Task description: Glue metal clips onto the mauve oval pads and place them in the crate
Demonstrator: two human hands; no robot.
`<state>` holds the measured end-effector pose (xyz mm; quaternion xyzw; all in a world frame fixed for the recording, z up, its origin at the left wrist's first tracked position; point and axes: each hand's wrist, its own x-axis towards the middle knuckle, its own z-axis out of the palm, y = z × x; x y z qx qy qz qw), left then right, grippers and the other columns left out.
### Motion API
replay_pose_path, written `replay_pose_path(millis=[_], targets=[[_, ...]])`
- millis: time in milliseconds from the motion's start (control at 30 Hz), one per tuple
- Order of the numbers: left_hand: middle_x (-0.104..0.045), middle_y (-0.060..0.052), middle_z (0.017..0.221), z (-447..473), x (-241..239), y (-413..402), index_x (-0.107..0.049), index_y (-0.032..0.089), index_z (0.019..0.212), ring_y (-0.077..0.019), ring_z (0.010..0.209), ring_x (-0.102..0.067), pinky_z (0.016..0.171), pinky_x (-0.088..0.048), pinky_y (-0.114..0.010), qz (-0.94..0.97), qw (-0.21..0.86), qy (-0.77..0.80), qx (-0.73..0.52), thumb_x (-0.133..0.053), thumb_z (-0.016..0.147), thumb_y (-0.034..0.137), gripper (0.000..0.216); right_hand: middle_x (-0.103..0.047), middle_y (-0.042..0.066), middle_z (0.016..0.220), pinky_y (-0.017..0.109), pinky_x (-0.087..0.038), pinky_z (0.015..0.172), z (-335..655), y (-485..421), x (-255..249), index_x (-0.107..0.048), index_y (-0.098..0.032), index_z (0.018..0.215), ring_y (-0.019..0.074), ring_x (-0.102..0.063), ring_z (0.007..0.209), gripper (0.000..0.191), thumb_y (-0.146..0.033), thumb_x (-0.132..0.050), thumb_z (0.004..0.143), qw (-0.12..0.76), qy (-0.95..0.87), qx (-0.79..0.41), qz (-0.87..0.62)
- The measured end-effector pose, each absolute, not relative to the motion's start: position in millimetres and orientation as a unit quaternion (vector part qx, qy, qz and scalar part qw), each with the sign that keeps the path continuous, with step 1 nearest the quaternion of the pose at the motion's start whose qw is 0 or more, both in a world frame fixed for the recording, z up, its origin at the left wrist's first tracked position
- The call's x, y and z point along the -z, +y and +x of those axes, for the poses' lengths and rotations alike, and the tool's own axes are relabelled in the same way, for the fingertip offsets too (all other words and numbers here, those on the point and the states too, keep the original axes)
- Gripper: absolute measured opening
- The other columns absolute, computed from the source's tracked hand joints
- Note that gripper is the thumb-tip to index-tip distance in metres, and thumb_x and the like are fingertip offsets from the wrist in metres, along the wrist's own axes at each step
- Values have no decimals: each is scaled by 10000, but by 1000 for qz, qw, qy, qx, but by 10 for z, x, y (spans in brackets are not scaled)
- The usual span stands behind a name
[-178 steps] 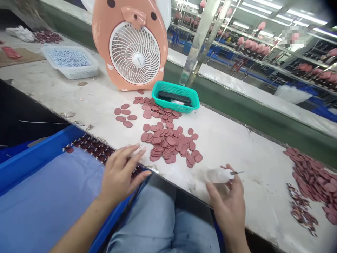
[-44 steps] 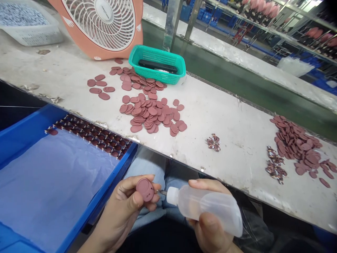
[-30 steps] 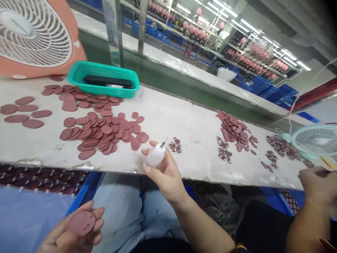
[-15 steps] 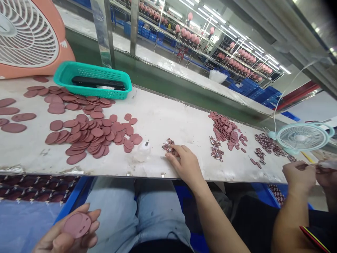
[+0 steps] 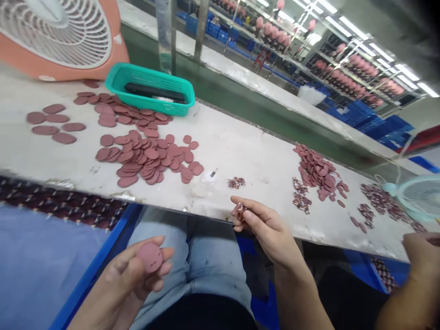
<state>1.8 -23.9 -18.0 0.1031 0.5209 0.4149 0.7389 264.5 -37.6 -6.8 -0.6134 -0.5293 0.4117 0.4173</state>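
My left hand [image 5: 132, 272] is low over my lap, fingers curled around a dusty-pink oval disc [image 5: 150, 257] that faces up. My right hand [image 5: 264, 227] hangs just off the table's front edge, thumb and fingers pinched on a tiny dark-red and silver piece [image 5: 239, 211]. A small heap of the same tiny pieces [image 5: 236, 182] lies on the table right above that hand. The clear squeeze bottle [image 5: 205, 183] with a metal needle tip stands on the table, free of both hands. A big pile of pink discs [image 5: 147, 153] spreads left of the bottle.
A teal basket [image 5: 151, 89] holding a black object sits behind the discs, beside a peach fan [image 5: 65, 39]. A blue tray [image 5: 92, 266] lined with paper and rows of dark pieces lies at my left. Another person's hand [image 5: 421, 245] works at the right, near more disc piles [image 5: 318, 172].
My right hand set the bottle on the table, reached to the small heap, then drew back with a tiny piece pinched. My left hand keeps the pink disc.
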Motion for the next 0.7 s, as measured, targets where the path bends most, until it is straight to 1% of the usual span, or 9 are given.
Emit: replay_pose_path(millis=[100,167,267,367,500,600,700], targets=[[-803,-44,718,112,25,-285,-824,216,793,-168,597,-717,483,-546,-167,97,756,514,-393,-983,428,440,457,-770,41,1056,263,-628,759,2341,-423,6,-694,-282,1219,148,-750,890,253,-319,-586,993,462,-474,-565,-492],[-786,-56,733,110,11,-305,-828,208,808,-174,646,-702,492,-547,-179,106,769,503,-380,-970,457,480,466,-772,34,1092,265,-619,815,2150,-428,-47,-715,-287,1158,145,-744,948,203,-250,-607,990,475,-469,-589,-455],[-725,-46,733,46,68,-332,-831,204,841,-157,687,-637,482,-520,-165,133,791,473,-364,-928,567,507,420,-764,26,1074,277,-598,839,1948,-392,-112,-733,-287,1114,149,-728,949,191,-210,-667,951,459,-536,-543,-455],[-663,-27,719,-20,129,-346,-828,207,803,-136,669,-573,478,-509,-154,163,818,425,-352,-893,633,510,354,-746,24,938,258,-577,754,1859,-329,-141,-767,-263,1086,143,-702,839,206,-209,-746,888,442,-608,-482,-449],[-626,-7,677,-50,148,-347,-810,194,721,-112,626,-539,489,-517,-144,162,823,411,-358,-884,644,517,340,-749,15,853,215,-543,677,1831,-280,-164,-782,-219,1040,114,-669,736,182,-190,-776,861,422,-653,-441,-449],[-624,-1,676,-53,157,-345,-808,190,730,-104,618,-540,493,-520,-141,159,827,406,-356,-879,658,509,334,-754,7,833,207,-534,666,1829,-279,-185,-778,-208,1016,106,-662,708,164,-177,-782,854,404,-672,-424,-453],[-635,-2,677,-54,169,-351,-804,195,713,-105,625,-557,498,-520,-141,159,832,399,-352,-881,665,491,309,-766,4,843,215,-539,680,1831,-284,-203,-768,-214,1017,112,-672,722,159,-172,-773,863,396,-686,-420,-443]])
